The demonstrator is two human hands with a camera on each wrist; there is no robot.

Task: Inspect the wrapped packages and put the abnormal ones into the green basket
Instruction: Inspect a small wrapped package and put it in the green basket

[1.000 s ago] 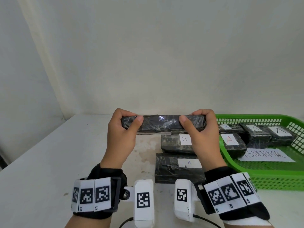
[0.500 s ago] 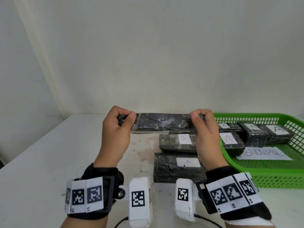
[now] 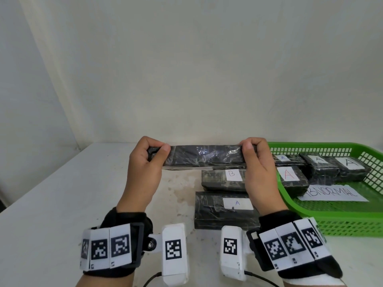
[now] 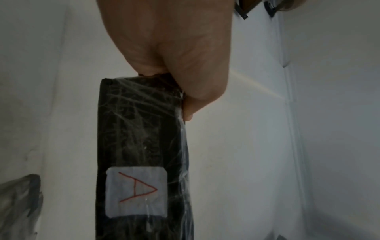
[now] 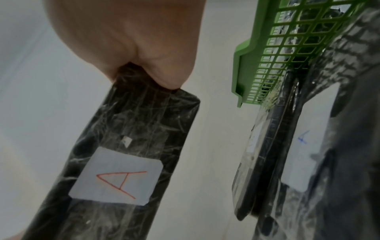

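Left hand (image 3: 145,162) and right hand (image 3: 259,164) pinch opposite ends of held package (image 3: 205,157), level above desk (image 3: 51,204). Since a second ago: grips slid outward toward ends, package rolled. Its red "A" label (image 4: 136,191) faces away from head view, shows only in wrist views. Below on desk: package "B" (image 3: 222,179), package "A" (image 3: 224,210). Green basket (image 3: 342,222) to right holds four "A" packages and "ABNORMAL" sheet (image 3: 333,194), first letter hidden.

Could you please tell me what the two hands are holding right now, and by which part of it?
One black wrapped package, held level above the table: left hand grips its left end, right hand its right end.
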